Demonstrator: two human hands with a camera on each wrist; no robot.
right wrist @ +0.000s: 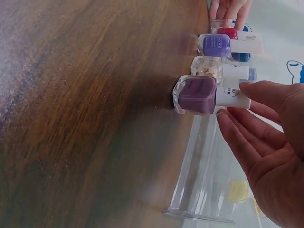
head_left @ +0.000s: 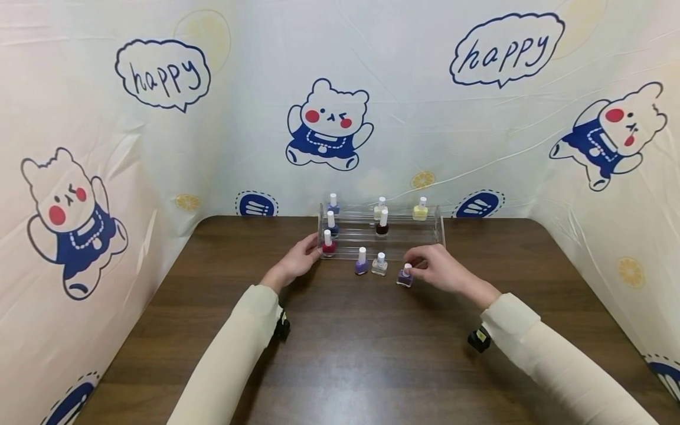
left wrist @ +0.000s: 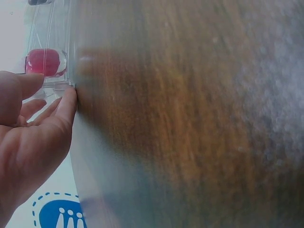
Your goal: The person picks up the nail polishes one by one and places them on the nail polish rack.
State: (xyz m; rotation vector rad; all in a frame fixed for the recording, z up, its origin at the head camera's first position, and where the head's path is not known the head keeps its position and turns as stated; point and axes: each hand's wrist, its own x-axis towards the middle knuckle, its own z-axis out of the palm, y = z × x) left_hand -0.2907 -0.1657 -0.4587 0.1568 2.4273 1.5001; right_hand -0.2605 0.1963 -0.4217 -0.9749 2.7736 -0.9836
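My right hand (head_left: 438, 268) pinches the white cap of a dark mauve nail polish bottle (right wrist: 197, 95) between thumb and fingers, in front of the rack's right half. To its left, a violet nail polish bottle (head_left: 361, 267) and a clear glitter nail polish bottle (head_left: 379, 267) stand upright on the table. At the left end of a clear tiered display rack (head_left: 406, 239), my left hand (head_left: 298, 258) touches the side panel with its fingertips. A red nail polish bottle (left wrist: 43, 62) stands on the lowest tier, close to the left thumb.
Higher tiers hold a dark blue bottle (head_left: 332, 228), a dark maroon bottle (head_left: 382, 228), a light blue bottle (head_left: 333, 208), a cream bottle (head_left: 379, 211) and a yellow bottle (head_left: 420, 211). The rack stands at the back of a brown wooden table (head_left: 340, 354), before a printed cloth (head_left: 404, 147).
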